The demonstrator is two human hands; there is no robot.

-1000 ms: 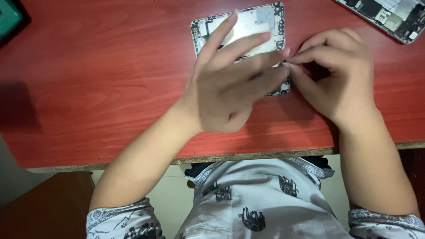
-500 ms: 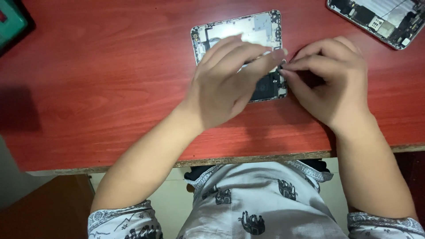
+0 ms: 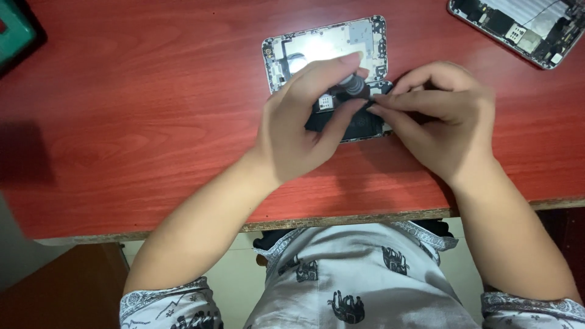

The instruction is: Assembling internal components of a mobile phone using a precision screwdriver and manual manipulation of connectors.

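Between our fingertips, a small grey cylindrical tool is pinched by left hand. Right hand fingers are closed on its tip, w/ the opened phone chassis directly beneath, flat on the red table.

Both hands, left and right, pinch a small grey part over an opened phone
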